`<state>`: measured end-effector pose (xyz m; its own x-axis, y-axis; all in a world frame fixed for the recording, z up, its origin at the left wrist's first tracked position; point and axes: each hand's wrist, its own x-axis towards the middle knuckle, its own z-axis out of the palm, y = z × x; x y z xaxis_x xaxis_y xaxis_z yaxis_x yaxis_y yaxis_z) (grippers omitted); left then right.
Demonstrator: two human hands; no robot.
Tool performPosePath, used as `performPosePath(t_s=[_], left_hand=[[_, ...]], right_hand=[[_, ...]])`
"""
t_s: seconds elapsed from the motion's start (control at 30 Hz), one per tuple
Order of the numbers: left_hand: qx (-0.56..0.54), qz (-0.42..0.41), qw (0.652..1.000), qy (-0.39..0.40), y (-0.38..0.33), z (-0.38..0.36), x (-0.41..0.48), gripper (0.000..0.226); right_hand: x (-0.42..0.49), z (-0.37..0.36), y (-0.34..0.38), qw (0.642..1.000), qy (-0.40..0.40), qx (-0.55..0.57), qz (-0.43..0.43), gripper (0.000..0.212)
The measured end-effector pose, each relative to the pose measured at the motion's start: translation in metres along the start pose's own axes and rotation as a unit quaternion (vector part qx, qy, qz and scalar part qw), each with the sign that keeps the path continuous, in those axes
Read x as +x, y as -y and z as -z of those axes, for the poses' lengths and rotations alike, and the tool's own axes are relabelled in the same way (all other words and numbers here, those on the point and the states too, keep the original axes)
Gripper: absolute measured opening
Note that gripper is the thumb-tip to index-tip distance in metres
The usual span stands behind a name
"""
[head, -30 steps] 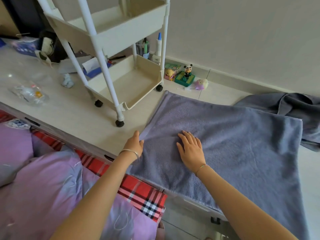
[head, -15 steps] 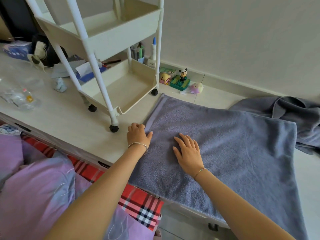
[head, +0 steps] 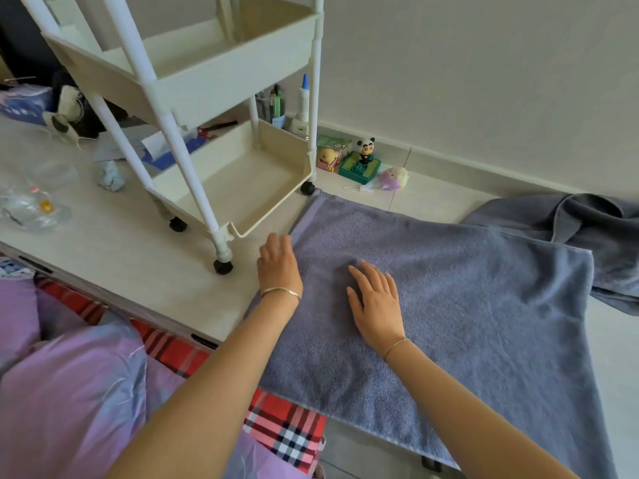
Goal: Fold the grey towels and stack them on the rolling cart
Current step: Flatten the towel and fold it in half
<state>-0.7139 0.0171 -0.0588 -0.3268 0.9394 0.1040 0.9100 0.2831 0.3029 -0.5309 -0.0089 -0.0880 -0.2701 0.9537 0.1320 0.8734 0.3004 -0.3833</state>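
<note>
Resting right hand (head: 377,302): palm down on the spread grey towel (head: 466,305), fingers straight and fanned, holding nothing; the forearm reaches in from the lower right.
Hem-side left hand (head: 277,267): palm down at the towel's left hem, fingers loosely stretched over the edge and slightly blurred, nothing pinched; a bangle (head: 280,292) circles the wrist.
Towel position: the spread grey towel lies flat on the pale surface (head: 114,257), its near end hanging over the front edge and its far left corner just beside a wheel of the rolling cart (head: 221,81).
Right side: a second grey towel (head: 584,229) lies crumpled, touching the spread one's far right corner.
Cart: stands on the surface, left of the towel.
Change, left hand: half a second ago its fingers were curled at the hem; now they reach out, and the hand sits farther along the edge, nearer the cart's lower tray.
Change, right hand: flat on the same patch of towel as before.
</note>
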Motion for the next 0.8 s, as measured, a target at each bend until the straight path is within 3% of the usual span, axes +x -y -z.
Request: performPosePath(t_s=[0.07, 0.13, 0.2, 0.3, 0.4, 0.57, 0.67, 0.8], left_hand=[[0.000, -0.143, 0.990, 0.015, -0.013, -0.016, -0.017, 0.047], [0.008, -0.212, 0.974, 0.080, -0.029, -0.031, -0.037, 0.051], [0.045, -0.186, 0.971, 0.144, -0.038, -0.038, -0.047, 0.055], [0.074, -0.148, 0.971, 0.170, -0.039, -0.043, -0.045, 0.060], [0.099, -0.147, 0.968, 0.178, -0.044, -0.040, -0.042, 0.080], [0.097, -0.098, 0.974, 0.178, -0.079, -0.033, -0.048, 0.066], [0.058, -0.189, 0.967, 0.161, -0.125, -0.041, -0.056, 0.065], [0.033, -0.287, 0.941, 0.174, -0.183, -0.061, -0.055, 0.080]], right_hand=[[-0.004, 0.000, -0.008, 1.000, 0.015, -0.009, -0.013, 0.059], [-0.010, 0.003, -0.022, 0.998, 0.037, -0.031, -0.029, 0.061], [-0.016, 0.010, -0.041, 0.996, 0.046, -0.058, -0.056, 0.062], [-0.036, 0.032, -0.082, 0.987, 0.036, -0.089, -0.129, 0.066], [-0.062, 0.058, -0.130, 0.971, 0.011, -0.100, -0.216, 0.069], [-0.083, 0.094, -0.186, 0.936, -0.006, -0.078, -0.344, 0.054], [-0.070, 0.096, -0.182, 0.955, -0.050, -0.089, -0.278, 0.052], [-0.044, 0.091, -0.178, 0.976, -0.038, -0.119, -0.176, 0.061]])
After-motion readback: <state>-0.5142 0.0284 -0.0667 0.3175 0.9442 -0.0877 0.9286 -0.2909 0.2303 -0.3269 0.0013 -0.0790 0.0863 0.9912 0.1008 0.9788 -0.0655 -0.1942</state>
